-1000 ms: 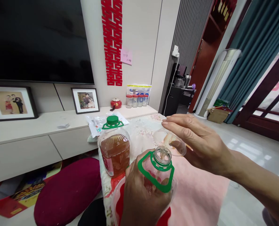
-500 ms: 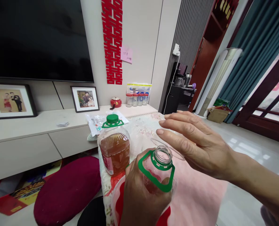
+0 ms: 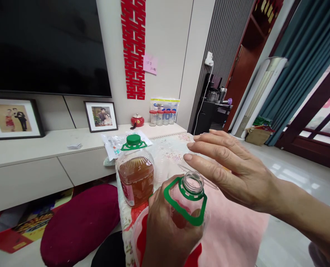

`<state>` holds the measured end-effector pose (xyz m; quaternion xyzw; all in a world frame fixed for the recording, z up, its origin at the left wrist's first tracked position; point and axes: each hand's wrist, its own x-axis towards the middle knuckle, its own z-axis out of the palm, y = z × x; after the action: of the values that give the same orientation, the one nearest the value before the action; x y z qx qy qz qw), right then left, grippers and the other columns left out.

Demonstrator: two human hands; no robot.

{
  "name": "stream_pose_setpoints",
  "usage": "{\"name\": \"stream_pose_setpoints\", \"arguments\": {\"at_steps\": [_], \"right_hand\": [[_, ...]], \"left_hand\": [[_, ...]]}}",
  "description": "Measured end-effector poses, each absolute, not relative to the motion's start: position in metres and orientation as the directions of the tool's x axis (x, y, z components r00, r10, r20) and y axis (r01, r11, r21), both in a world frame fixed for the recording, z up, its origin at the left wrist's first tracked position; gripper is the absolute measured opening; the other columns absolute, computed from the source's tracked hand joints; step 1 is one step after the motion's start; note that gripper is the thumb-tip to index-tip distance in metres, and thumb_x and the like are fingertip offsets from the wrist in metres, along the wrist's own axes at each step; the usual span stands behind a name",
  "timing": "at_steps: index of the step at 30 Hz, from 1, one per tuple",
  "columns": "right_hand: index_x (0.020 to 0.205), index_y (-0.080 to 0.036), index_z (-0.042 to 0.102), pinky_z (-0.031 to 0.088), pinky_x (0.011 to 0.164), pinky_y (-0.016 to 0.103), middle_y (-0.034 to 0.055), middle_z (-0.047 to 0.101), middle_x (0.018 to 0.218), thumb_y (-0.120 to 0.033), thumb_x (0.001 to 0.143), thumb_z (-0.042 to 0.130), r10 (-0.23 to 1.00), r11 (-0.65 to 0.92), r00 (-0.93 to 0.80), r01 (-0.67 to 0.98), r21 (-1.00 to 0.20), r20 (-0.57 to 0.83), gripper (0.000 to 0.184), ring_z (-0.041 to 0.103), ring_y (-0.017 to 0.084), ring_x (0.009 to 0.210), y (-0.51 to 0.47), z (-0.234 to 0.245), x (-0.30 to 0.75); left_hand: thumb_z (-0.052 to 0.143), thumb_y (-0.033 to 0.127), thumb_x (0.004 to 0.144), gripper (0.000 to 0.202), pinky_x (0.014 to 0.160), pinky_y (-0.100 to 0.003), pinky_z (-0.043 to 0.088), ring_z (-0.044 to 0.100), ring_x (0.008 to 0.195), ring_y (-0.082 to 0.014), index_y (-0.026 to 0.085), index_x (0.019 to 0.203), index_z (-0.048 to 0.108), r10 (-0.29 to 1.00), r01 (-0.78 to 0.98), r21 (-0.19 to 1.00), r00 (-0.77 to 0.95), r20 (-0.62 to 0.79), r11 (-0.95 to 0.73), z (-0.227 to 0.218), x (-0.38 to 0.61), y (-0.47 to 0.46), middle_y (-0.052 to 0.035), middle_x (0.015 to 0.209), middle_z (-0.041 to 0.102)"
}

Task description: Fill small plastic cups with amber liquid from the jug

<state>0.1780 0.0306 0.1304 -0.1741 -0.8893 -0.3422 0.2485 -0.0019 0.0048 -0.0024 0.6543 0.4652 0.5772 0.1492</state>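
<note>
My left hand (image 3: 173, 226) is wrapped round a clear plastic bottle (image 3: 194, 181), uncapped, with a green carry handle round its neck. Brown liquid or tint shows low inside it. Just above and right of the mouth, my right hand (image 3: 234, 167) curves its long fingers round what looks like a clear plastic cup (image 3: 202, 178). Only the cup's thin rim shows plainly, close behind the bottle mouth; the thumb is hidden. To the left stands a large bottle (image 3: 135, 178) of brown liquid, with a green cap and handle.
Under the left hand lies a red and clear round tray or basin (image 3: 139, 231). Nested clear cups (image 3: 162, 170) stand beside the large bottle. A pink cloth (image 3: 237, 230) covers the table's right side. Behind are a white cabinet (image 3: 81, 148), lidded jars (image 3: 160, 118) and a maroon stool (image 3: 81, 222).
The clear rim beneath my right hand has tilted and now appears nearly edge-on. My right fingers have moved slightly left. My left hand and the bottle have stayed put.
</note>
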Motion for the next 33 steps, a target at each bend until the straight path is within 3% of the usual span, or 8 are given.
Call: {"name": "stream_pose_setpoints", "arguments": {"at_steps": [8,12,16,19,22,25,28,33], "right_hand": [[0.142,-0.014,0.061,0.048,0.117,0.059,0.0171,0.070,0.140,-0.005,0.100,0.058,0.139,0.700,-0.827,0.471,0.537,0.544,0.043,0.057,0.034,0.140,0.030,0.130,0.178],[0.140,-0.009,0.060,0.049,0.116,0.056,0.0196,0.070,0.135,-0.002,0.097,0.060,0.158,0.757,-0.790,0.482,0.441,0.593,0.043,0.059,0.032,0.135,0.033,0.127,0.176],[0.144,-0.010,0.056,0.056,0.111,0.044,0.0192,0.070,0.132,-0.004,0.096,0.062,0.255,0.842,-0.709,0.497,0.209,0.657,0.049,0.064,0.026,0.130,0.035,0.124,0.177],[0.151,-0.018,0.054,0.061,0.106,0.044,0.0152,0.073,0.133,-0.017,0.096,0.070,0.408,0.855,-0.639,0.518,-0.028,0.652,0.058,0.070,0.027,0.124,0.038,0.122,0.183],[0.157,-0.031,0.050,0.069,0.092,0.047,0.0109,0.078,0.130,-0.028,0.088,0.083,0.634,0.762,-0.445,0.499,-0.413,0.632,0.077,0.077,0.031,0.116,0.048,0.112,0.196],[0.155,-0.040,0.051,0.070,0.088,0.047,0.0094,0.079,0.129,-0.039,0.078,0.092,0.862,0.507,-0.191,0.367,-0.780,0.470,0.088,0.077,0.035,0.116,0.067,0.091,0.207],[0.142,-0.040,0.066,0.070,0.080,0.044,0.0121,0.080,0.123,-0.046,0.062,0.099,0.962,0.268,-0.021,0.235,-0.934,0.271,0.087,0.079,0.038,0.107,0.089,0.062,0.212],[0.138,-0.038,0.068,0.061,0.101,0.053,0.0111,0.078,0.125,-0.047,0.058,0.100,0.988,0.142,0.034,0.146,-0.979,0.149,0.086,0.071,0.039,0.123,0.123,0.016,0.202]], "left_hand": [[0.069,0.022,0.072,0.042,0.078,-0.038,0.066,0.077,0.092,-0.0231,0.028,0.113,0.062,0.735,0.510,0.663,-0.085,0.673,-0.548,-0.005,-0.003,0.006,-0.0010,0.103,0.077],[0.068,0.021,0.076,0.040,0.080,-0.036,0.066,0.076,0.094,-0.0202,0.030,0.114,0.063,0.750,0.455,0.697,-0.088,0.655,-0.555,-0.005,-0.003,0.006,0.0018,0.105,0.077],[0.071,0.021,0.074,0.048,0.089,-0.041,0.066,0.076,0.103,-0.0238,0.029,0.121,0.062,0.793,0.445,0.727,-0.058,0.607,-0.524,-0.008,-0.003,0.006,-0.0029,0.115,0.076],[0.075,0.025,0.072,0.048,0.091,-0.046,0.066,0.075,0.102,-0.0280,0.026,0.118,0.066,0.859,0.401,0.798,-0.049,0.509,-0.450,-0.004,-0.001,0.001,-0.0055,0.113,0.076],[0.080,0.029,0.068,0.051,0.090,-0.047,0.066,0.075,0.102,-0.0303,0.027,0.118,0.068,0.878,0.372,0.826,-0.058,0.475,-0.423,0.004,0.000,-0.006,-0.0058,0.110,0.077],[0.078,0.027,0.074,0.054,0.097,-0.048,0.064,0.074,0.107,-0.0297,0.029,0.126,0.066,0.831,0.350,0.793,-0.067,0.553,-0.499,0.004,-0.001,-0.009,-0.0063,0.118,0.075],[0.068,0.023,0.083,0.056,0.108,-0.052,0.059,0.071,0.119,-0.0301,0.032,0.138,0.059,0.803,0.327,0.763,-0.022,0.596,-0.557,-0.009,0.002,-0.004,-0.0054,0.129,0.073],[0.069,0.039,0.090,0.045,0.107,-0.054,0.058,0.071,0.114,-0.0283,0.031,0.134,0.062,0.787,0.308,0.740,0.050,0.615,-0.598,-0.021,0.012,0.005,-0.0069,0.123,0.075]]}}
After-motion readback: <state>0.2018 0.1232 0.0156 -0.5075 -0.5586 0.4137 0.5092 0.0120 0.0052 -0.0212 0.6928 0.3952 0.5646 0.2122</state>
